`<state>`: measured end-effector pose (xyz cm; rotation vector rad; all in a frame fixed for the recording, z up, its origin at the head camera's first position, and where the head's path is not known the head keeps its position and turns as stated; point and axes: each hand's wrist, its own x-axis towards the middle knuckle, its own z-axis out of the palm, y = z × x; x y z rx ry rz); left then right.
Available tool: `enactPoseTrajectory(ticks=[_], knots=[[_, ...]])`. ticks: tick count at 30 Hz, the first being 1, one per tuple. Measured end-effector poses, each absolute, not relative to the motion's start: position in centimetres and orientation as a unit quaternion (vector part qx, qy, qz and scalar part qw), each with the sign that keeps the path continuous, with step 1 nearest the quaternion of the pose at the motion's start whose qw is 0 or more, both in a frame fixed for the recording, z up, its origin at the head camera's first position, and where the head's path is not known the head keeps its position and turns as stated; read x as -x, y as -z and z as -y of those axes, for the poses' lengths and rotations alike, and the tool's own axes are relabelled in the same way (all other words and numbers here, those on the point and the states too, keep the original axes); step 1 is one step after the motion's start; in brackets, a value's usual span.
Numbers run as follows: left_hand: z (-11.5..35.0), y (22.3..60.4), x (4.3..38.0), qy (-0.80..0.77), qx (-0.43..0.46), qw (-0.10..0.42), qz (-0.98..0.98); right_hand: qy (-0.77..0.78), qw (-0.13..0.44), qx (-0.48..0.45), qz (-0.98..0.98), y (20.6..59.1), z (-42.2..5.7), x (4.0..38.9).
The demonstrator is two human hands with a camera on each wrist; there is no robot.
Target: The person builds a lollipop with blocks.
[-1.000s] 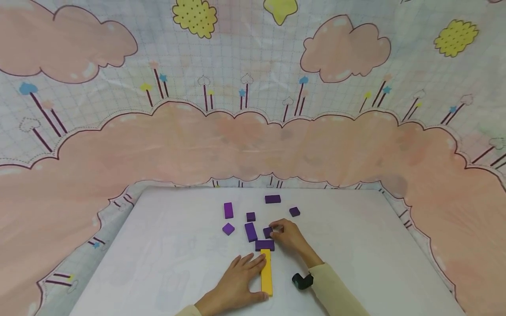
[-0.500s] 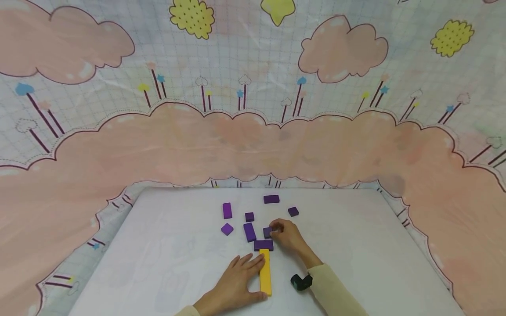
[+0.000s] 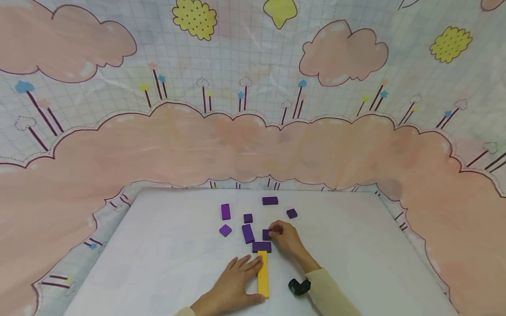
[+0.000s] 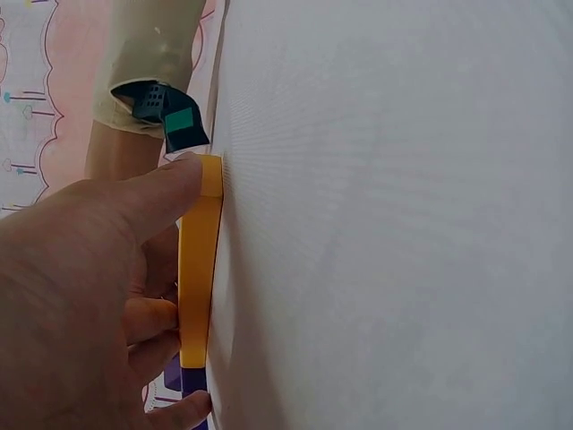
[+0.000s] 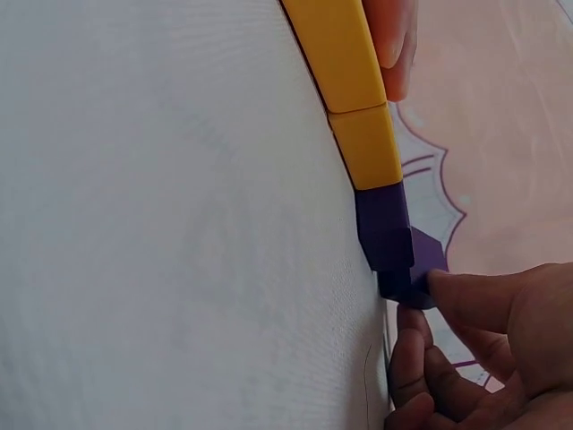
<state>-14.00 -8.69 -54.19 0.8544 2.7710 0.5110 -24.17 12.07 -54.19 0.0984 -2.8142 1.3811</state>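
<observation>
My left hand [image 3: 237, 283] rests beside a yellow strip [image 3: 263, 276], its fingers extended. The thumb touches the strip's near end and the index finger its far part. A seam crosses the yellow strip in the right wrist view. Crosswise at its far end lies a purple oblong block [image 3: 262, 247]. Just beyond that block, my right hand [image 3: 287, 239] pinches a small purple cube [image 3: 266, 235] between thumb and finger. In the right wrist view the thumb presses the cube [image 5: 429, 260], which partly hides behind the crosswise block [image 5: 383, 224].
Several other purple blocks lie farther out: an oblong [image 3: 247, 233], a cube [image 3: 247, 218], a tilted cube [image 3: 225, 230], another oblong [image 3: 225, 211], a back oblong [image 3: 270, 200] and a right-hand cube [image 3: 291, 213]. All are on a white tabletop [image 3: 158, 245]. A dark wrist camera [image 3: 299, 286] sits at the right sleeve.
The pinched purple cube has turned slightly, and its sides now stand squarer to the crosswise block. The left hand stays at the yellow strip. The head view has shifted a little.
</observation>
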Motion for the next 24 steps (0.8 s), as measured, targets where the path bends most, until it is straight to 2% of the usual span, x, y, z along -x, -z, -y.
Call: enactPoseTrajectory(ticks=[17, 24], knots=[[8.61, 54.50, 14.02, -0.171, -0.284, 0.108, -0.937, -0.451, 0.002, -0.021, 0.892, 54.37, -12.46, 23.61], [8.69, 54.79, 14.12, -0.160, -0.290, 0.091, -0.939, -0.460, 0.007, -0.023, 0.887, 54.10, -12.09, 23.35]])
